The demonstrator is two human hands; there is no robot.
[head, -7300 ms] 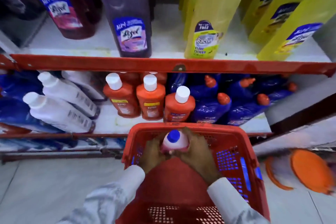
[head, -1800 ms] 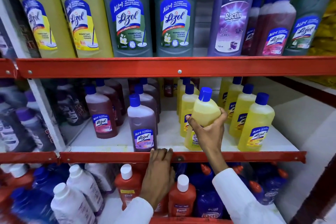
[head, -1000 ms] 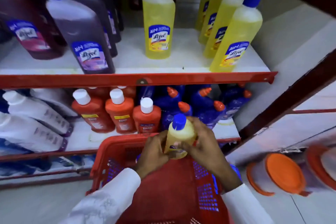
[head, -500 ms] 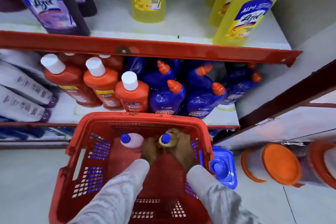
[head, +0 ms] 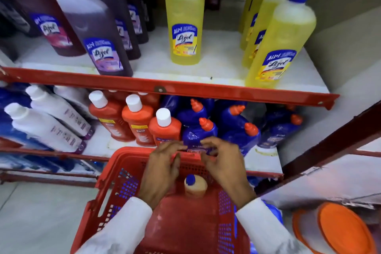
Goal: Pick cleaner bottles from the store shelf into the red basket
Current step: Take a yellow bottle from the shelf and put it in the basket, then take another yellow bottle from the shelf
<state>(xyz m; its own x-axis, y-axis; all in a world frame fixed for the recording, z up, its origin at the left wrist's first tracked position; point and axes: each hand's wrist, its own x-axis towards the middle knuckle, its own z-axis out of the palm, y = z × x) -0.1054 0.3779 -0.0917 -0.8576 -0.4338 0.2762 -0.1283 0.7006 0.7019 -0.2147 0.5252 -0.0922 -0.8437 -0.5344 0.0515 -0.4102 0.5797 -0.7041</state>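
**Yellow bottle set in basket, hands empty above**

Risk: upright yellow bottle (head: 195,186) could be tipped if red basket (head: 107,189) is jolted; little is seen bracing it. Basket contents: that one bottle visible, rest hidden by arms. Left hand (head: 159,171) & right hand (head: 223,168) are spread, nothing held.

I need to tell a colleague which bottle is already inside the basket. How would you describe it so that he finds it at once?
Look at the red basket on the floor before the shelves. Near its far wall, between the two open hands, left and right, stands one small yellow bottle, seen from above. Its round blue cap sets it apart from the orange-capped blue bottles just beyond the rim.
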